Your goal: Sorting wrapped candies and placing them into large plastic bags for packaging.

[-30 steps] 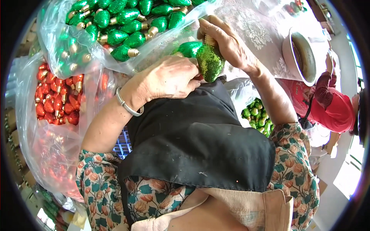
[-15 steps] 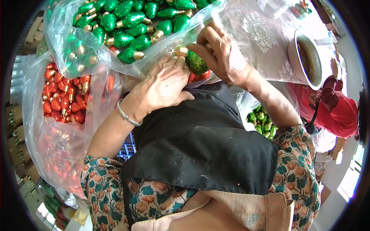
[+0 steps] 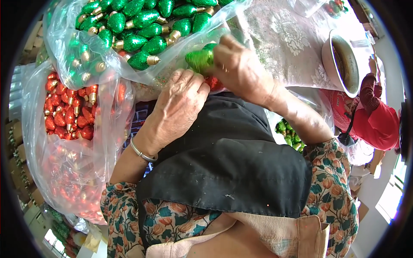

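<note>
Right hand [image 3: 241, 69] closed around a green glittered bulb ornament [image 3: 198, 59], held just above the near edge of the tabletop [image 3: 284, 47]. Left hand [image 3: 180, 103] curled narrow, fingertips [image 3: 200, 88] pressed against something red [image 3: 214, 83] tucked under the right palm (too hidden to tell what, or whether actually gripped).

Judged by the piles, well into the work but far from done: a clear bag of green bulb ornaments [image 3: 142, 26] heaped full at the tabletop's near left corner, a second clear bag of red bulb ornaments [image 3: 69, 116] hanging off the left edge below it, and a smaller lot of green pieces [image 3: 288, 131] showing by the right elbow. Only one ornament in hand against all of those.

Little open room: bags crowding the left side, black apron [image 3: 223, 163] right under both wrists, so just a narrow pocket between the bag plastic and the body. More freedom to the right, over the bare patterned cloth, up to the white bowl [image 3: 344, 60] near the right edge, with a person in red [image 3: 378, 120] just beyond.
</note>
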